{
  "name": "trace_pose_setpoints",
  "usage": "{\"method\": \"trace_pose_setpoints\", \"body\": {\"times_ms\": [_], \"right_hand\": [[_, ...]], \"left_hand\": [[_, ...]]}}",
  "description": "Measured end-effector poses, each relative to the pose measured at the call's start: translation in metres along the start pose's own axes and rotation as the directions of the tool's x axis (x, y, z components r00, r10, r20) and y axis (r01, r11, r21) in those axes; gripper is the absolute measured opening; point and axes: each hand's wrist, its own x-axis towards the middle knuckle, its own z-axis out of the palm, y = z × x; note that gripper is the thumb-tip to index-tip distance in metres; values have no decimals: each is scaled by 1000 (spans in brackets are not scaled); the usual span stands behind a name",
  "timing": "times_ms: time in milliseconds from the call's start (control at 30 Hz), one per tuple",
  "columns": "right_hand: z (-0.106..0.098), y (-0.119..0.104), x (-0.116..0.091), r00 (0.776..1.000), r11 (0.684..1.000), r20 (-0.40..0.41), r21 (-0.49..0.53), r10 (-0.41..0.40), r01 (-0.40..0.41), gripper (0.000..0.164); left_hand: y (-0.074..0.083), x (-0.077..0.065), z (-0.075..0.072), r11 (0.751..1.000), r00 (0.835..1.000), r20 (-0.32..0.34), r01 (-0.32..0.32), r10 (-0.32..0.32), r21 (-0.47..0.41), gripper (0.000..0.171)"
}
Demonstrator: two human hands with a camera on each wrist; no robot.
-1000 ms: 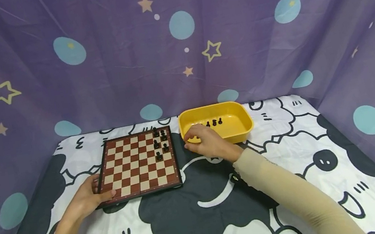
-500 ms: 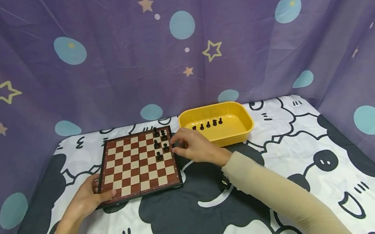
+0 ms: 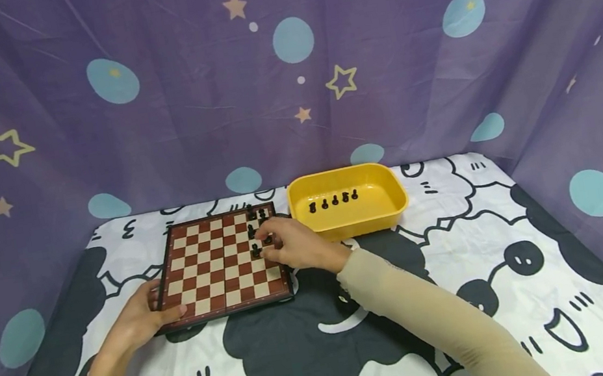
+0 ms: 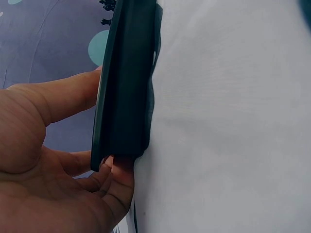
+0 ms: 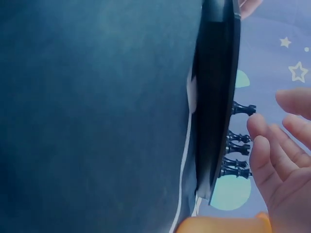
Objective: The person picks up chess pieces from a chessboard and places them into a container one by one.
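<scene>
My left hand (image 3: 132, 320) grips the near left corner of a red-and-cream chessboard (image 3: 202, 269). Its thumb lies on top, and in the left wrist view its fingers curl beneath the dark frame (image 4: 124, 97). Over the board's right side hovers my right hand (image 3: 298, 241), thumb and fingers bent and apart, with no piece visible between them. Beside its fingertips in the right wrist view stands a black rook (image 5: 244, 108), and several black chess pieces (image 5: 237, 147) stand further along. The hand partly hides the pieces in the head view.
A yellow tray (image 3: 375, 223) stands right of the board at the back, with several black chess pieces (image 3: 334, 200) lined up inside. A patterned black-and-white cloth (image 3: 290, 341) covers the table. Behind hangs a purple curtain (image 3: 180, 135).
My right hand has moved left from the tray's left edge to above the board's pieces. A chess piece by its fingers in the tray now stands there uncovered. The left hand stays put.
</scene>
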Motion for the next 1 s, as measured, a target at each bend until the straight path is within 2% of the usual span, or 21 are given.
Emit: {"method": "trace_pose_setpoints", "body": {"times_ms": [133,433,1000], "right_hand": [[6,1,6,1000,1000,16,1,17,-17,37],[15,3,19,995,994,59,-87,75,-69,36],[17,4,28,990,995,106,-46,96,-91,24]], "left_hand": [[1,0,0,1000,1000,-1,-6,6,-8,92],[2,-1,1,1000,1000,3,3,-3,-9,92],[0,0,0,1000,1000,4,-8,8,-3,92]]}}
